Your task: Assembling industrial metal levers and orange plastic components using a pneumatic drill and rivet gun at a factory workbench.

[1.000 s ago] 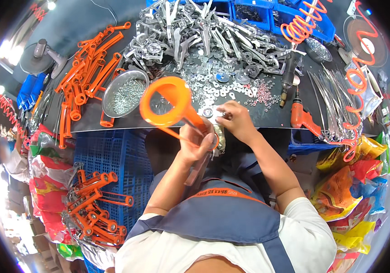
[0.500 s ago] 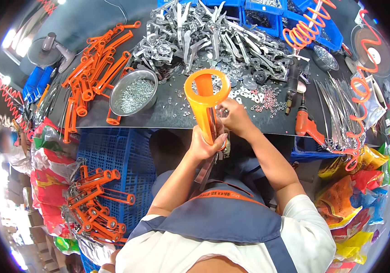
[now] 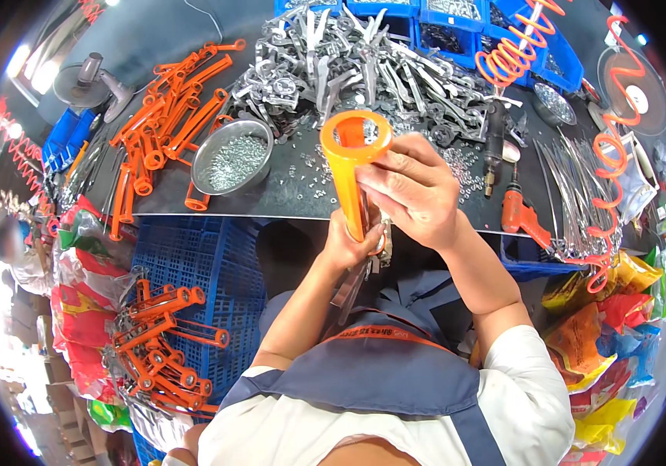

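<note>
Keep your left hand clamped around the grey metal bracket while your right hand, fingers wrapped on the orange plastic tube, seats it squarely.
</note>
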`<action>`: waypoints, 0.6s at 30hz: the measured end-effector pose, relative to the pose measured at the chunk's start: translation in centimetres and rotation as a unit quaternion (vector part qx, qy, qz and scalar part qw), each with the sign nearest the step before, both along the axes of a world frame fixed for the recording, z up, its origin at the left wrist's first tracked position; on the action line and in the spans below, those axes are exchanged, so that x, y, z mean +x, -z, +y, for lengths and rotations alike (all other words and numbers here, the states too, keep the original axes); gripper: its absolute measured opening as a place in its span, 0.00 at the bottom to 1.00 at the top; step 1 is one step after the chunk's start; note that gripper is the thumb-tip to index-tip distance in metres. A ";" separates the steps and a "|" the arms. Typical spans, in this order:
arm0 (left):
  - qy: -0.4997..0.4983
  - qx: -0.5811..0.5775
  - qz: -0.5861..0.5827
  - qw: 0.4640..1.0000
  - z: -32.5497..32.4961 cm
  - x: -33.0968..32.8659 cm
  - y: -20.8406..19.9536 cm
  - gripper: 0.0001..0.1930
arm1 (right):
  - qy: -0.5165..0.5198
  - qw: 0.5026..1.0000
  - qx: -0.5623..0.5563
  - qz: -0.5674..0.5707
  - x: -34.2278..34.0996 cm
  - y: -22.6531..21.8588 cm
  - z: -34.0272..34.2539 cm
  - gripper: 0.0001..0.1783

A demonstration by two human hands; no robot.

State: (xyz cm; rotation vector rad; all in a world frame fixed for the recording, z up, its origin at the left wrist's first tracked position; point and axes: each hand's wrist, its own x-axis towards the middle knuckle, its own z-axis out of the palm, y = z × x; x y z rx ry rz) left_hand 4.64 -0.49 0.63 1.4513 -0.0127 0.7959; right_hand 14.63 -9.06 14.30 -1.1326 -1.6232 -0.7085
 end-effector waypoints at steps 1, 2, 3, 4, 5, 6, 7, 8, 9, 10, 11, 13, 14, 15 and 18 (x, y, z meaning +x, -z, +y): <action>0.000 -0.002 0.009 1.000 0.0 -0.1 -0.4 0.10 | 0.016 0.999 0.008 -0.030 0.2 -0.2 -0.1 0.16; 0.003 -0.007 0.004 1.000 0.0 -0.1 -0.3 0.09 | 0.026 0.999 0.000 -0.028 0.3 -0.3 -0.3 0.16; 0.006 -0.013 0.000 1.000 0.0 -0.2 -0.2 0.09 | 0.042 0.999 -0.007 -0.030 0.1 -0.5 -0.4 0.16; 0.001 -0.011 0.014 1.000 0.1 -0.3 -0.3 0.07 | 0.039 0.999 -0.006 -0.021 0.1 -0.4 -0.2 0.17; -0.008 -0.006 0.041 0.999 0.0 -0.5 -0.8 0.06 | 0.036 0.999 -0.004 -0.012 0.2 -0.4 0.0 0.17; -0.010 0.008 0.035 0.999 0.3 -0.4 0.1 0.06 | 0.007 1.000 -0.017 0.015 0.1 -0.2 0.0 0.18; -0.018 0.023 0.028 0.999 0.4 -0.5 -0.1 0.06 | -0.018 0.999 -0.007 0.029 -0.2 -0.1 0.4 0.18; -0.038 -0.079 -0.009 0.996 -1.1 -0.1 -0.8 0.07 | -0.025 0.999 -0.012 0.026 -0.4 -0.1 0.4 0.17; -0.037 -0.080 -0.008 0.996 -1.0 0.0 -0.6 0.07 | -0.033 0.999 -0.017 0.023 -0.6 -0.1 0.4 0.16; -0.027 -0.048 0.001 0.998 -0.5 -0.2 -0.2 0.08 | -0.035 0.999 -0.019 0.024 -0.5 -0.4 0.1 0.16; -0.018 -0.016 0.011 1.000 0.0 -0.3 0.2 0.09 | -0.008 0.999 -0.030 -0.021 -0.1 -0.8 -0.3 0.15; -0.003 0.006 0.049 0.999 0.3 -0.2 -0.2 0.09 | 0.027 0.996 -0.031 -0.076 0.8 -1.4 -0.4 0.14; -0.003 0.004 0.061 0.998 0.4 -0.1 -0.2 0.09 | 0.030 0.996 -0.027 -0.075 0.9 -1.4 -0.3 0.14; -0.002 0.003 0.074 0.997 0.4 -0.2 -0.2 0.09 | 0.034 0.996 -0.023 -0.075 1.0 -1.4 -0.3 0.13; -0.025 0.043 0.019 0.999 0.6 -0.1 0.6 0.09 | -0.019 0.996 -0.071 -0.052 0.9 -1.1 -0.1 0.12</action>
